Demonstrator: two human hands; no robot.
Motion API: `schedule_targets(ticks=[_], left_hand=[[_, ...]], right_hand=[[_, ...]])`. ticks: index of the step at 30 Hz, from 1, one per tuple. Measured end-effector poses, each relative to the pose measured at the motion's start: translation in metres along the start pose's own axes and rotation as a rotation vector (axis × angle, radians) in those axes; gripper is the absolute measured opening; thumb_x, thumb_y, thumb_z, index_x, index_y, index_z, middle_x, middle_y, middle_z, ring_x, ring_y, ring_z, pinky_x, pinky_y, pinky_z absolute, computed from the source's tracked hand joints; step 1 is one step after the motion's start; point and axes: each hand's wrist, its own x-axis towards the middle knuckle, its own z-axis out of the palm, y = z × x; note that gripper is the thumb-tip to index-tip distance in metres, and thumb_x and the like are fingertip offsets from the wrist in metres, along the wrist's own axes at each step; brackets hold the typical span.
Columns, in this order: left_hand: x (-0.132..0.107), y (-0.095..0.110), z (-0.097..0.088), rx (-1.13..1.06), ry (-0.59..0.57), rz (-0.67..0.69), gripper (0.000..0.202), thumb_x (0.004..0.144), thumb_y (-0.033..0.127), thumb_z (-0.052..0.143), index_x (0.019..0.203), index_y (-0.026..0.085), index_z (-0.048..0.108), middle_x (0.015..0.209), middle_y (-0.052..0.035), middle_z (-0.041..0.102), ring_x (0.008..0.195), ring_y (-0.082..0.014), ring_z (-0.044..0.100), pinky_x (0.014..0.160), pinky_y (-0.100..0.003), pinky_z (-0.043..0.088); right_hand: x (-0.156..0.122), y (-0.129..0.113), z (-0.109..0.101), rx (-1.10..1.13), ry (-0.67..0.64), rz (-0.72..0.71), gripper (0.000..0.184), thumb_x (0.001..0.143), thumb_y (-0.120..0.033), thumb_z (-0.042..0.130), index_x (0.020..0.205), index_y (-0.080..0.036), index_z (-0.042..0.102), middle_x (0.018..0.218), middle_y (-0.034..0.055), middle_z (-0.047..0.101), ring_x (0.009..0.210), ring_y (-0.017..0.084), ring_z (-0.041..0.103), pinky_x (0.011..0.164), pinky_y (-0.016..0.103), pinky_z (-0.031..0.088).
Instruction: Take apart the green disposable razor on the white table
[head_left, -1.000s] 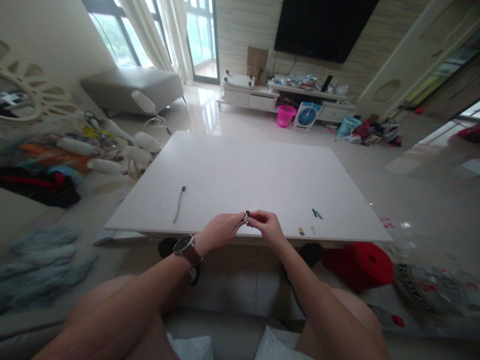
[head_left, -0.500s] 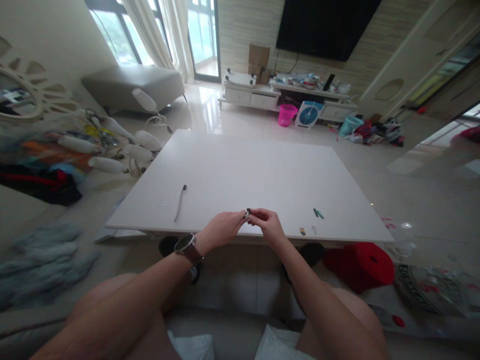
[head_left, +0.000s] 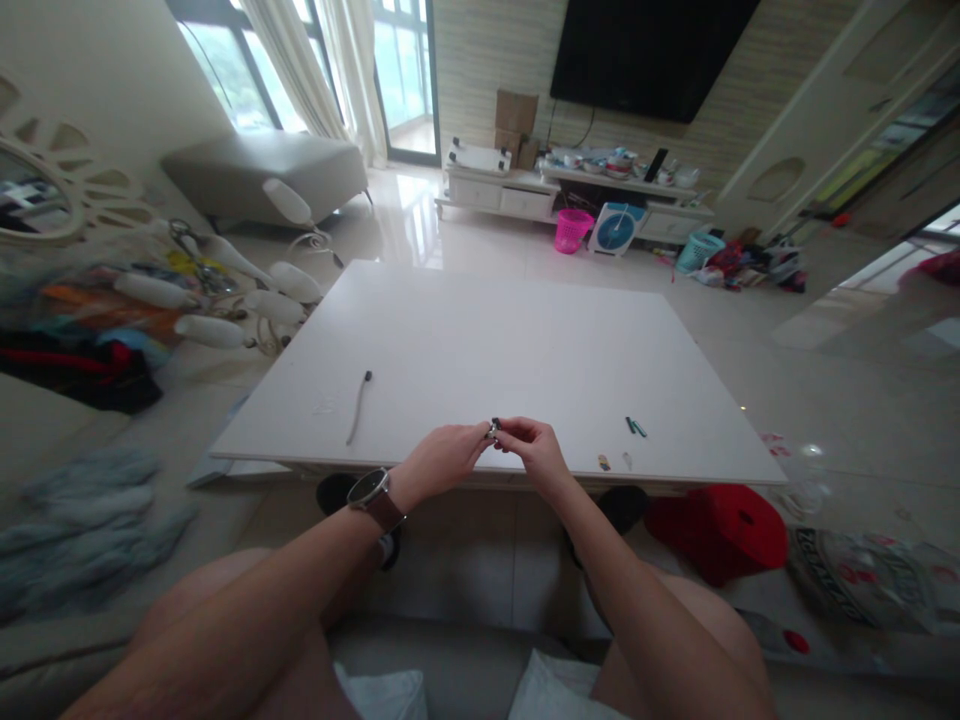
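My left hand (head_left: pixel 448 453) and my right hand (head_left: pixel 536 449) meet over the near edge of the white table (head_left: pixel 510 345). Pinched between the fingertips of both is a small black-and-silver object (head_left: pixel 493 430), too small to name. A watch with a brown strap (head_left: pixel 373 492) is on my left wrist. Left of my hands lies a grey cable with a black end (head_left: pixel 359 408). To the right are two small dark green cylinders (head_left: pixel 635 426), a small yellow-and-dark piece (head_left: pixel 604 463) and a small clear piece (head_left: pixel 627 460).
A thin transparent piece (head_left: pixel 325 404) lies at the table's left. White lamp shades (head_left: pixel 274 305) crowd its left side. Under the right front edge is a red object (head_left: pixel 720 533), with large clear bottles (head_left: pixel 855 580) beyond. A pink basket (head_left: pixel 573 230) stands past the far edge.
Both hands keep almost the same place and grip. The view has shifted very slightly; nothing on the table has visibly moved.
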Motion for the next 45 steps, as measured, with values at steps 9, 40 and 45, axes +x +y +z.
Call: schedule_targets(ticks=[9, 40, 45], left_hand=[[0.003, 0.004, -0.002, -0.103, 0.004, -0.045, 0.031, 0.104, 0.035, 0.03, 0.107, 0.021, 0.058, 0.096, -0.0073, 0.072, 0.085, -0.0221, 0.067, 0.073, -0.031, 0.045], [0.016, 0.014, -0.012, -2.237, -0.235, -0.409, 0.052, 0.076, 0.045, 0.066, 0.055, 0.022, 0.024, 0.043, 0.0121, 0.014, 0.035, -0.0024, 0.008, 0.029, -0.012, 0.016], [0.017, 0.016, -0.008, -2.212, -0.189, -0.462, 0.054, 0.073, 0.047, 0.067, 0.053, 0.022, 0.023, 0.04, 0.0124, 0.015, 0.033, -0.0018, 0.008, 0.027, -0.012, 0.016]], right_hand=[[0.005, 0.003, -0.003, 0.051, 0.011, 0.035, 0.031, 0.059, -0.035, 0.089, 0.084, -0.019, 0.078, 0.071, 0.0036, 0.073, 0.065, 0.016, 0.062, 0.063, 0.03, 0.045], [-0.001, -0.025, 0.074, 0.426, 0.172, 0.131, 0.026, 0.07, -0.042, 0.07, 0.079, -0.021, 0.058, 0.054, -0.0042, 0.061, 0.039, 0.011, 0.05, 0.033, 0.018, 0.035], [0.0, -0.023, 0.077, 0.434, 0.22, 0.081, 0.022, 0.07, -0.038, 0.069, 0.077, -0.02, 0.058, 0.053, -0.0056, 0.059, 0.039, 0.009, 0.049, 0.034, 0.016, 0.034]])
